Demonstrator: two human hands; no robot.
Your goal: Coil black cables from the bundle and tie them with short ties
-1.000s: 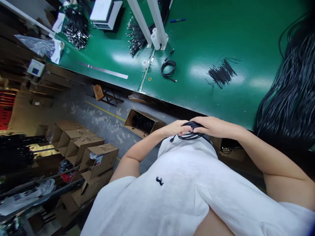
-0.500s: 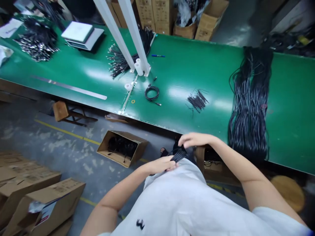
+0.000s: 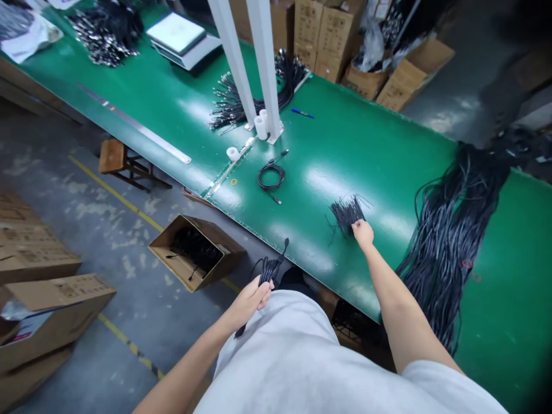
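My left hand (image 3: 250,298) is closed around a coiled black cable (image 3: 268,268), held just off the near edge of the green table (image 3: 388,149); one plug end sticks up from the coil. My right hand (image 3: 363,233) reaches out over the table and its fingers touch a small heap of black twist ties (image 3: 346,212). The fingertips are hidden among the ties, so a pinch cannot be made out. Another coiled black cable (image 3: 271,175) lies on the table to the left of the ties.
A big bundle of long black cables (image 3: 452,230) drapes over the table at right. An open cardboard box (image 3: 195,250) with coiled cables sits on the floor. Two white posts (image 3: 248,63), tape rolls (image 3: 233,153), a blue pen (image 3: 302,113), a scale (image 3: 181,39) and a steel ruler (image 3: 142,132) are on the table. Cartons (image 3: 47,310) stand at left.
My right hand left the coil and reached forward to the twist ties. My left hand kept the coiled cable and lowered it a little. The view turned toward the table.
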